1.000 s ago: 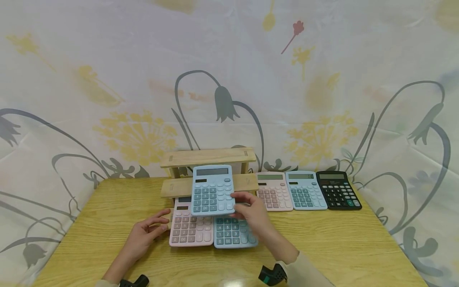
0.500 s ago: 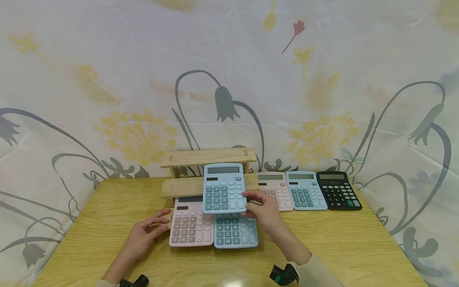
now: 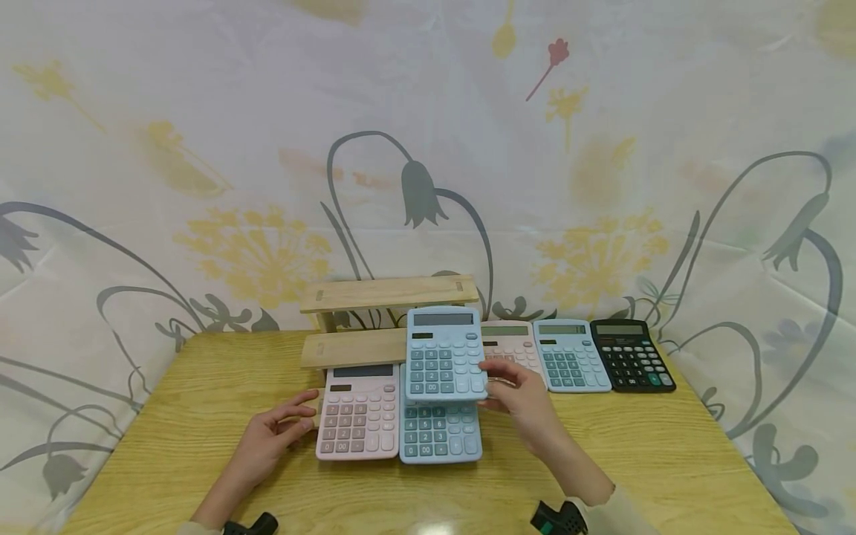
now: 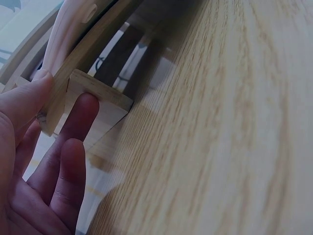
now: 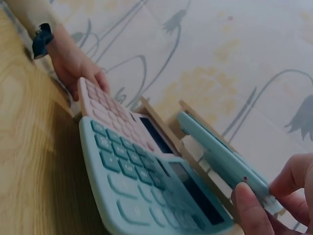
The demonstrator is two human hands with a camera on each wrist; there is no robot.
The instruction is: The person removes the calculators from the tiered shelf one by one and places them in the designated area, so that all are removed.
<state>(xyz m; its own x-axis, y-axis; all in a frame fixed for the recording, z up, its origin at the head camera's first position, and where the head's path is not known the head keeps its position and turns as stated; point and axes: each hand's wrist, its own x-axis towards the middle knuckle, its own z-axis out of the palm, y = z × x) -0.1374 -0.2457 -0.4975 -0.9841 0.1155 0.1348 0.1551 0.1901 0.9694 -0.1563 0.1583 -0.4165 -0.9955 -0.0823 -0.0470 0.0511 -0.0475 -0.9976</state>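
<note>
Thumb and fingers of my right hand [image 3: 524,405] pinch the lower right edge of a light blue calculator [image 3: 444,353]. It is upright at the right end of the wooden rack's [image 3: 354,348] middle shelf, leaning back; in the right wrist view its edge shows by my fingertips. On the rack's lowest level a pink calculator [image 3: 359,416] and another blue calculator [image 3: 440,438] stand side by side, the blue one's top hidden. At the rack's left side my left hand [image 3: 270,438] holds the wooden frame [image 4: 93,88], thumb on one rail and fingers against the wood.
Right of the rack, a pink calculator [image 3: 504,338], a blue calculator [image 3: 573,357] and a black calculator [image 3: 631,357] lie in a row on the wooden table [image 3: 642,453]. The rack's top shelf [image 3: 388,293] stands before a flower-patterned cloth [image 3: 267,148].
My right hand has moved the held blue calculator rightward along the rack, from above the gap between the lower calculators to above the blue one. The left hand has stayed put.
</note>
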